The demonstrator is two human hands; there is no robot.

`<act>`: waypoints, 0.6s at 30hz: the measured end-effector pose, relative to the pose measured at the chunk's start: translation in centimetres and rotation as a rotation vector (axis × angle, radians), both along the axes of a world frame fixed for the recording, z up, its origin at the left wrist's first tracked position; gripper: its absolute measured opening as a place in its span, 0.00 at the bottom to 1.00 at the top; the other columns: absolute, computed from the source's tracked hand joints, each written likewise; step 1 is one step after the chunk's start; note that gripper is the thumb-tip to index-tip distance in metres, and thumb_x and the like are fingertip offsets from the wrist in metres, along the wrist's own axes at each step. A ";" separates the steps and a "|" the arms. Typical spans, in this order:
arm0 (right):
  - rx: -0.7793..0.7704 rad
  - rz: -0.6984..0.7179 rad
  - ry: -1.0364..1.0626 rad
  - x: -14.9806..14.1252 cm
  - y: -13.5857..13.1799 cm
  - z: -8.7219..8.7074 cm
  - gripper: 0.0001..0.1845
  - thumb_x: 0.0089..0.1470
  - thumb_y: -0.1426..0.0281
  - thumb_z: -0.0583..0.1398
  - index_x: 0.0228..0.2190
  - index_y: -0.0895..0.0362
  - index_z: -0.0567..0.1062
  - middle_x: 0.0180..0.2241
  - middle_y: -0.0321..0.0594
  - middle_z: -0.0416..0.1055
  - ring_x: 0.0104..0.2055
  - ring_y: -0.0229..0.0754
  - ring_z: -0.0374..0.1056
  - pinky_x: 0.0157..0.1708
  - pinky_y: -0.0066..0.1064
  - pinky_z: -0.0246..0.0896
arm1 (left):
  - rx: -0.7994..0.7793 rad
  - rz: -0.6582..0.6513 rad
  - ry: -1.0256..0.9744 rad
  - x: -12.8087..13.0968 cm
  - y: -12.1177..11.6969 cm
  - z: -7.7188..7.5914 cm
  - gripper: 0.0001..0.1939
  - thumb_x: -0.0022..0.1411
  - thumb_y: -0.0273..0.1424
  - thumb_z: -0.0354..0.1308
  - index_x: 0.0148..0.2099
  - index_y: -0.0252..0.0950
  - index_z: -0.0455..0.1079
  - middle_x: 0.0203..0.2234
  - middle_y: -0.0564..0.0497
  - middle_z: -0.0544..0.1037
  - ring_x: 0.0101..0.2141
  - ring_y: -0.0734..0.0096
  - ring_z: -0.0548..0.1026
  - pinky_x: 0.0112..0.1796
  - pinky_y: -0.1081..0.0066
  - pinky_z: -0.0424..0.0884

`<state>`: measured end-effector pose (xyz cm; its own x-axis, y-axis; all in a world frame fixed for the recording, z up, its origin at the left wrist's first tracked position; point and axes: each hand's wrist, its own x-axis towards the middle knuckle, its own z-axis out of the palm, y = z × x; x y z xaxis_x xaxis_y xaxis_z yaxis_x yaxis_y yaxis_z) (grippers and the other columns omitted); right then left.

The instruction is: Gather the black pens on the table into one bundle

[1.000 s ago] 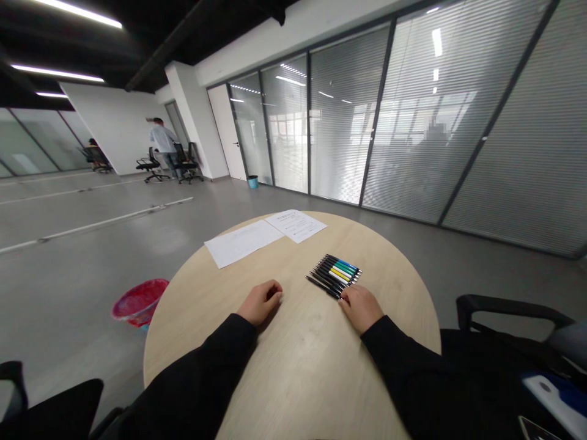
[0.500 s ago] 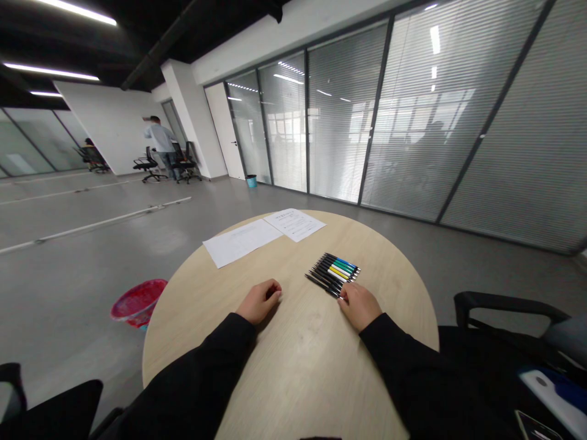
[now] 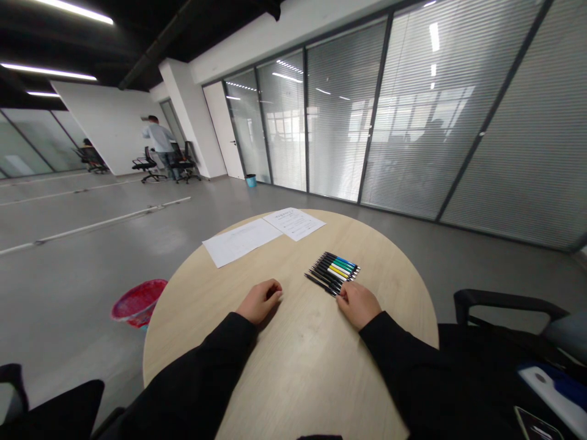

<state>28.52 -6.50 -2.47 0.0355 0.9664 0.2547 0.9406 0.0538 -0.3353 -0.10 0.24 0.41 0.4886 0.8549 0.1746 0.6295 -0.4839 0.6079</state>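
Observation:
A row of several pens [image 3: 337, 267] lies side by side on the round wooden table [image 3: 293, 366]. Their barrels are black, white, yellow, green and blue. At the near side of the row, my right hand [image 3: 360, 304] has its thumb and fingers pinched at the rear end of the nearest black pen [image 3: 321, 285]. That pen still lies on the tabletop, and its end is partly hidden by my fingers. My left hand [image 3: 260, 300] rests on the table left of the pens, fingers curled closed, with nothing visible in them.
Two printed paper sheets [image 3: 243, 242] lie at the table's far left edge. A red basin-like container [image 3: 137, 302] stands on the floor to the left. A chair [image 3: 509, 299] is at right, with a phone [image 3: 536, 425] near it. A person [image 3: 160, 143] stands far off by chairs.
My right hand has shifted very slightly left at the end of the nearest pen. The left hand and the row of pens look the same.

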 end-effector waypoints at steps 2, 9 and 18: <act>-0.002 -0.004 -0.006 0.0 0.0 0.0 0.05 0.54 0.71 0.60 0.27 0.57 0.69 0.30 0.39 0.71 0.34 0.39 0.65 0.33 0.28 0.50 | -0.003 -0.004 -0.003 0.0 0.0 0.0 0.11 0.62 0.37 0.51 0.35 0.35 0.69 0.27 0.50 0.74 0.29 0.68 0.69 0.33 0.69 0.64; -0.027 -0.033 -0.011 -0.1 -0.1 0.4 0.07 0.55 0.70 0.60 0.26 0.56 0.69 0.29 0.39 0.72 0.34 0.40 0.66 0.32 0.28 0.51 | -0.008 -0.011 0.014 -0.1 0.1 -0.1 0.11 0.62 0.37 0.51 0.36 0.35 0.70 0.28 0.50 0.75 0.29 0.68 0.70 0.33 0.69 0.64; -0.031 -0.036 -0.037 -0.1 -0.2 0.4 0.08 0.56 0.69 0.60 0.25 0.56 0.69 0.30 0.40 0.72 0.34 0.40 0.67 0.31 0.29 0.50 | 0.004 -0.025 0.022 -0.1 0.2 -0.3 0.12 0.62 0.38 0.51 0.36 0.36 0.70 0.28 0.50 0.75 0.29 0.68 0.70 0.32 0.70 0.63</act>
<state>28.39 -6.66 -2.05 0.0616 0.9722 0.2261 0.9534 0.0097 -0.3014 -0.25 0.48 0.12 0.5138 0.8416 0.1667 0.6301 -0.5020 0.5924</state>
